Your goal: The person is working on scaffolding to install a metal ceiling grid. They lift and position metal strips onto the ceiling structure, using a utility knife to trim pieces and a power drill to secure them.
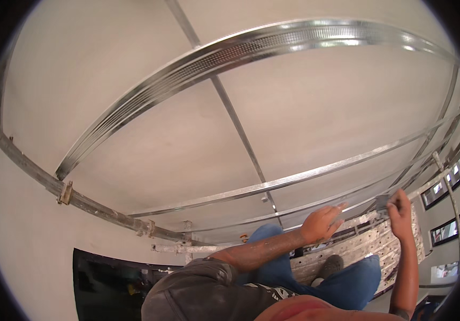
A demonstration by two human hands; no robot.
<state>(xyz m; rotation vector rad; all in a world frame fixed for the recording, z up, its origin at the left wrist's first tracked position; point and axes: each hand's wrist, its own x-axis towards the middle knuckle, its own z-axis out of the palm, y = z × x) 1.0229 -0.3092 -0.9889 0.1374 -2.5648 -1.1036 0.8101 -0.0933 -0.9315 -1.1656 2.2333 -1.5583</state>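
Head view, as I watch: toward four o'clock the left hand (321, 224) is loosely open, apparently empty; toward half past three the right hand (399, 216) pinches a small grey piece (382, 203), probably best controlled with a light, steady fingertip grip.

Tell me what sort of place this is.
Likely a building interior under construction or renovation: shiny metal channels run across a bare, pale surface, a clamped scaffold-type tube crosses at left, and a worn, perforated platform lies underfoot.
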